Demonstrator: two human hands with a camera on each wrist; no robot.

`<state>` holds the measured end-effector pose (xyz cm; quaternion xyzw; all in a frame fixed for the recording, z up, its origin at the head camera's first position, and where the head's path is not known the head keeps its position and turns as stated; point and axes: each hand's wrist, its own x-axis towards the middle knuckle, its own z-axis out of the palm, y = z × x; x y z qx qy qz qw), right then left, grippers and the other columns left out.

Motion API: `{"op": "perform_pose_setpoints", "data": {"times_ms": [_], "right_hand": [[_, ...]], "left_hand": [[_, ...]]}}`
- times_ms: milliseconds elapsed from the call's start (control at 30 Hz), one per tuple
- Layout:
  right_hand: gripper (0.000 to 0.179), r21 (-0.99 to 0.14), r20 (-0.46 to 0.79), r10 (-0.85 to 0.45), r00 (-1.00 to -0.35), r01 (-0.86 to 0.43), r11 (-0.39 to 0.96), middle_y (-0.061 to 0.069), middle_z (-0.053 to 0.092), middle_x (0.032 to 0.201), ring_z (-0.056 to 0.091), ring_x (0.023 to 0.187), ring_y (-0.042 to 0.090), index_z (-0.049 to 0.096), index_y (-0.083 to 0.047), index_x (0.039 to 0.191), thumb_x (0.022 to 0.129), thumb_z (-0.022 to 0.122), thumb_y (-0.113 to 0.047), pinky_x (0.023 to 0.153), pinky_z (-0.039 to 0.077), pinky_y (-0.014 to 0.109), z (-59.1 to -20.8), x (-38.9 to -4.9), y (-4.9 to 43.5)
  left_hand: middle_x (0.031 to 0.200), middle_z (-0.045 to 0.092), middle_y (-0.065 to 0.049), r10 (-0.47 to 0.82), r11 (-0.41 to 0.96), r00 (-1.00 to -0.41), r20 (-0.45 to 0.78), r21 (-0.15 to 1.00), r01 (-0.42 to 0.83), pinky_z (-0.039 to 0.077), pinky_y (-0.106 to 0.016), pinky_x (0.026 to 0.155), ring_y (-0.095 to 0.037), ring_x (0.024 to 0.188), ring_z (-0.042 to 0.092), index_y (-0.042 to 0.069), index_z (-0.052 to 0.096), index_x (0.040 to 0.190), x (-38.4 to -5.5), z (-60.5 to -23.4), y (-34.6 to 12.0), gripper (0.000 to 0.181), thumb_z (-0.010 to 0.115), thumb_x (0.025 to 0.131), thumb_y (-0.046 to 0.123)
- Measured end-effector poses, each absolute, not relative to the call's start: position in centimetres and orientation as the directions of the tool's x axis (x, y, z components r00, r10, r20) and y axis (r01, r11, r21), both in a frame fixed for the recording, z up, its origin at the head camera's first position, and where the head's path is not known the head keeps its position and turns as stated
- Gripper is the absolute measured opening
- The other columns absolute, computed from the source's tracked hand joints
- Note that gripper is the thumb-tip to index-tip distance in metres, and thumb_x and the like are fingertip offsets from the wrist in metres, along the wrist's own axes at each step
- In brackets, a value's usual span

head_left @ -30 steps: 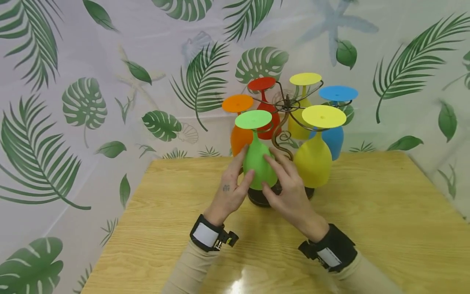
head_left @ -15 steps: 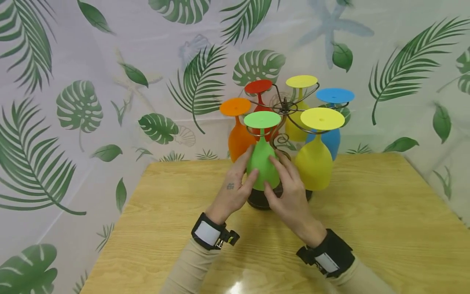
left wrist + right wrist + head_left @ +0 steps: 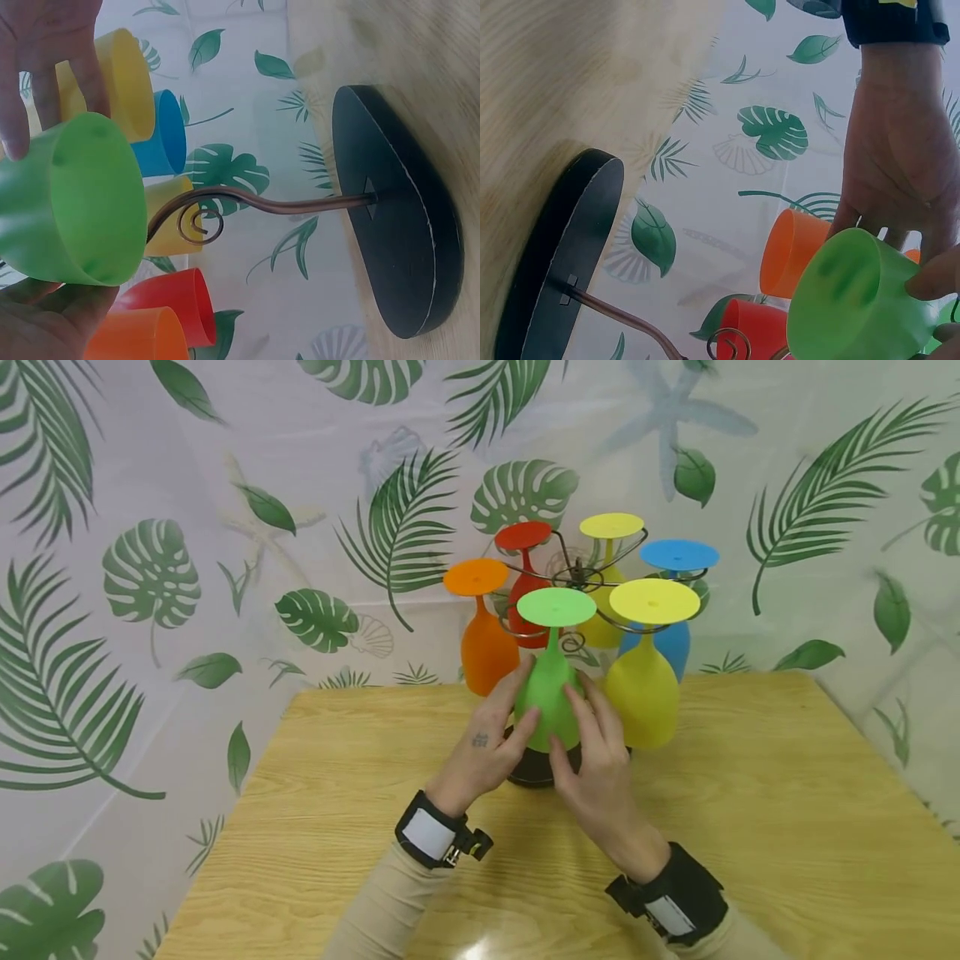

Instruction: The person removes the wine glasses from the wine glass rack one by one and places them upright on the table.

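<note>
Goblet in green (image 3: 551,710) is held upside down between the hands, at the near side of the rack (image 3: 577,577), above the desk (image 3: 345,777). Its long axis is close to upright, foot uppermost. The bowl is clasped by the left hand (image 3: 482,745) on one flank and the right hand (image 3: 602,768) on the other; neither is clearly nearer. Whether the stem is fully seated in the rack cannot be told.
</note>
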<state>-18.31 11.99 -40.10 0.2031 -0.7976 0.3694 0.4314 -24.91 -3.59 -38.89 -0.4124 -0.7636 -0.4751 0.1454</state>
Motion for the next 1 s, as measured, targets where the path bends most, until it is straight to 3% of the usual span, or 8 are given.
{"op": "perform_pose_setpoints", "data": {"times_ms": [200, 467, 733, 867, 1000], "right_hand": [[0.071, -0.365, 0.865, -0.027, -0.501, -0.666, 0.65, 0.03, 0.044, 0.151, 0.048, 0.133, 0.044, 0.05, 0.008, 0.144, 0.077, 0.075, 0.018, 0.099, 0.049, 0.054, -40.1, -17.7, 12.0], [0.068, -0.317, 0.868, -0.085, -0.489, -0.678, 0.664, 0.032, 0.044, 0.149, 0.047, 0.131, 0.047, 0.05, 0.011, 0.142, 0.078, 0.074, 0.016, 0.1, 0.048, 0.053, -40.6, -16.7, 12.0], [0.069, -0.32, 0.883, -0.076, -0.462, -0.713, 0.624, 0.032, 0.047, 0.147, 0.049, 0.129, 0.048, 0.053, 0.01, 0.14, 0.075, 0.075, 0.016, 0.106, 0.043, 0.044, -40.7, -15.7, 11.5], [0.072, -0.31, 0.891, -0.085, -0.445, -0.736, 0.602, 0.032, 0.047, 0.148, 0.048, 0.129, 0.047, 0.053, 0.01, 0.14, 0.072, 0.076, 0.017, 0.115, 0.036, 0.03, -40.8, -15.2, 11.7], [0.07, -0.307, 0.893, -0.098, -0.44, -0.753, 0.582, 0.031, 0.047, 0.147, 0.049, 0.127, 0.047, 0.054, 0.01, 0.139, 0.073, 0.075, 0.015, 0.116, 0.034, 0.025, -41.1, -14.7, 11.9]], "left_hand": [[0.158, 0.04, -0.018, 0.488, 0.184, -0.599, 0.635, 0.597, 0.781, 0.05, -0.04, 0.108, -0.028, 0.138, 0.05, 0.004, 0.026, 0.161, -24.3, -39.1, -3.8, 0.06, 0.048, 0.108, 0.023], [0.155, 0.043, -0.019, 0.478, 0.186, -0.587, 0.653, 0.578, 0.794, 0.05, -0.043, 0.108, -0.029, 0.136, 0.051, 0.002, 0.027, 0.159, -23.1, -39.6, -4.4, 0.059, 0.047, 0.109, 0.026], [0.153, 0.045, -0.019, 0.476, 0.223, -0.563, 0.676, 0.527, 0.82, 0.05, -0.043, 0.107, -0.029, 0.133, 0.053, 0.003, 0.03, 0.158, -22.0, -39.6, -5.0, 0.064, 0.039, 0.11, 0.043], [0.151, 0.047, -0.019, 0.479, 0.221, -0.54, 0.693, 0.5, 0.837, 0.052, -0.042, 0.104, -0.029, 0.13, 0.055, 0.001, 0.032, 0.156, -21.5, -39.6, -5.3, 0.06, 0.043, 0.109, 0.037], [0.148, 0.049, -0.018, 0.478, 0.202, -0.51, 0.715, 0.476, 0.856, 0.054, -0.04, 0.102, -0.028, 0.125, 0.057, 0.001, 0.035, 0.155, -21.2, -39.9, -5.5, 0.056, 0.049, 0.107, 0.027]]}}
